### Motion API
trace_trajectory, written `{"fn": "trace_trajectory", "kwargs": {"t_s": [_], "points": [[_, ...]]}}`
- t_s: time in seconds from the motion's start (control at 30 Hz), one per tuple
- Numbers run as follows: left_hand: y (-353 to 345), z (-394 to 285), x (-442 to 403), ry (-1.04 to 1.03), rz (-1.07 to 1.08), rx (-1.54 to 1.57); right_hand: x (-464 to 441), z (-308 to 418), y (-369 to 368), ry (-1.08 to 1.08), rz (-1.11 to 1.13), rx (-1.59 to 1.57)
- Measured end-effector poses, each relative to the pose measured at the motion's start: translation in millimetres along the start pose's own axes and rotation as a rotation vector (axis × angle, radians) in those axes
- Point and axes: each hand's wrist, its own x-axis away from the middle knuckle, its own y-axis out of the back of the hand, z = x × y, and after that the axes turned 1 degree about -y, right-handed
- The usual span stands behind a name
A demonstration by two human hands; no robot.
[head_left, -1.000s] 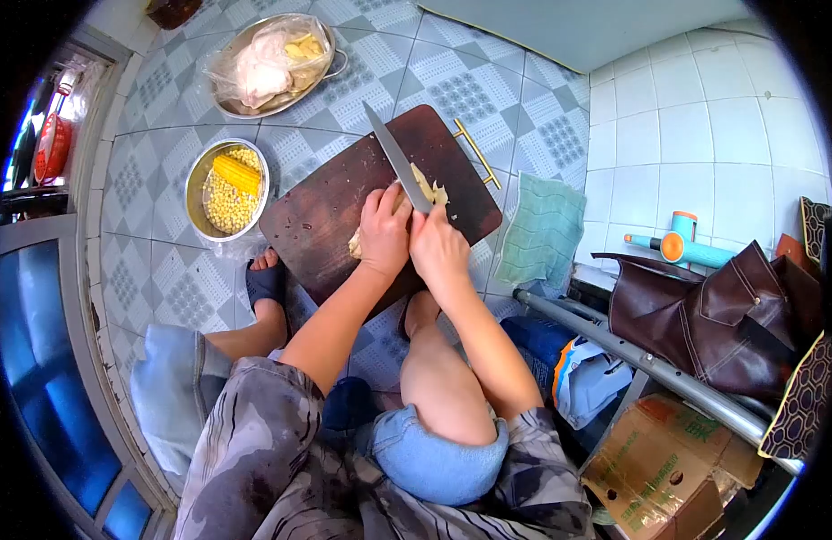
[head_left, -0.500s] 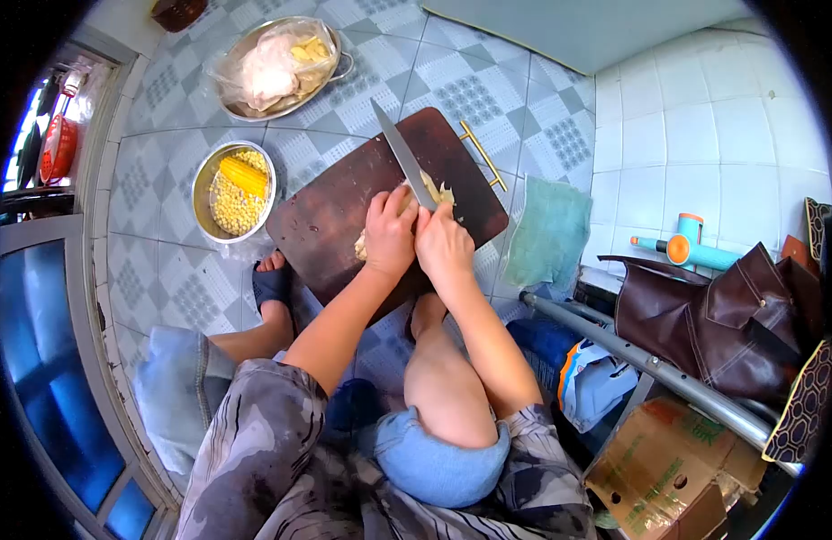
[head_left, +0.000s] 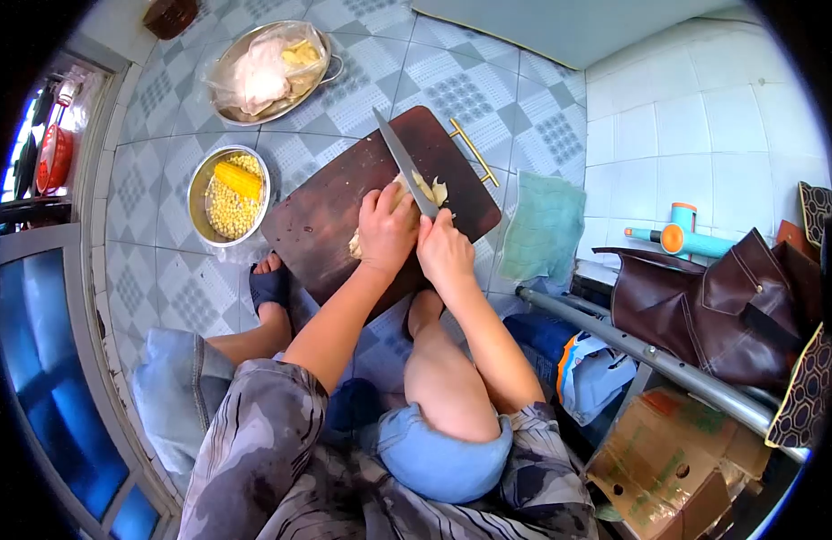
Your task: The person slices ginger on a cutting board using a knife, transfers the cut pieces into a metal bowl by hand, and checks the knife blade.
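A large knife (head_left: 401,160) is in my right hand (head_left: 447,253), whose fingers wrap round its handle. Its blade slants up and left across the dark wooden cutting board (head_left: 321,209). Just left of the handle, the fingers of my left hand (head_left: 386,230) are curled down on pale, yellowish food (head_left: 403,183) against the blade. More pale pieces (head_left: 439,192) lie on the blade's right side, and another bit (head_left: 355,245) shows at the left of my left hand. What kind of food this is I cannot make out.
A steel bowl (head_left: 193,200) with corn kernels and a cob (head_left: 239,180) stands left of the board. Beyond it is a metal basin (head_left: 220,110) holding bagged pale meat (head_left: 261,74). A green cloth (head_left: 544,228) lies right; a metal rail (head_left: 650,355) and cardboard box (head_left: 673,459) are nearer.
The view has shifted slightly. Against the board, the knife and my right hand sit a little further right and nearer to me. Pale pieces right of the blade lie more apart from it.
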Motion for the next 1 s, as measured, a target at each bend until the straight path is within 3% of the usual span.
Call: {"fn": "trace_trajectory", "kwargs": {"t_s": [0.2, 0.47, 0.73, 1.0], "points": [[2.8, -3.1, 1.1, 0.002, 0.006, 0.041, 62.5, -38.5, 16.2, -0.122, 0.16, 0.056], [-4.0, 4.6, 5.0, -0.085, -0.039, -0.053, -10.4, -1.2, 1.3, 0.028, 0.012, -0.088], [2.2, -0.4, 4.6, -0.082, 0.002, 0.027, 19.4, -39.4, 27.6, -0.039, 0.227, -0.024], [6.9, -6.1, 1.3, 0.015, 0.075, 0.084, 9.1, -77.2, 20.7, -0.051, 0.26, -0.496]]}}
